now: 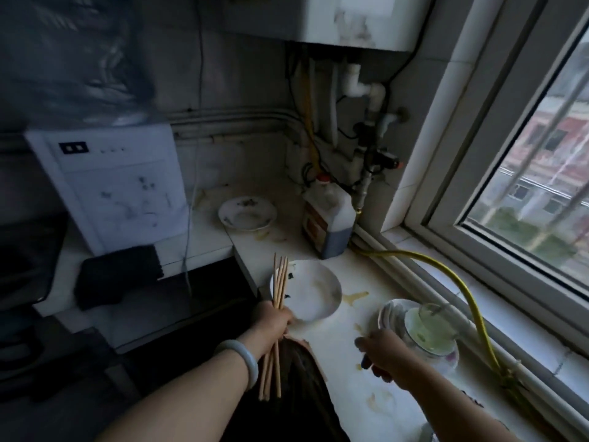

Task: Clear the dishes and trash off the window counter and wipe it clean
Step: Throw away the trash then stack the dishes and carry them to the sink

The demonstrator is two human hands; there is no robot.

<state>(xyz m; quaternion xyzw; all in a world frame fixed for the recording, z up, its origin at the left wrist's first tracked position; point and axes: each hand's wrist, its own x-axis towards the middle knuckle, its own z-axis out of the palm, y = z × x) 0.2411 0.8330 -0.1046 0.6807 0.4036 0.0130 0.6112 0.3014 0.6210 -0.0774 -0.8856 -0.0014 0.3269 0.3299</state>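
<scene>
jug label [314, 222] — blurred, no legible text

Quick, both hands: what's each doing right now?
Left hand: grips a bundle of chopsticks.
Right hand: beside the stacked bowls; grip cannot be told.

Here's the window counter [357, 387], pale and badly streaked. Up at its far left corner sits a dirty plate [247, 213] with dark scraps on it. In the far corner by the pipes, a jug [330, 223] of dark liquid stands upright, red cap on. Right at the front edge, a second white plate [307, 290], smeared. Just beside it, a yellowish spill [355, 296]. Towards the window edge, a stack of dishes [427, 336], greenish bowl on top. A yellow hose [452, 275] curves along that window edge.
</scene>
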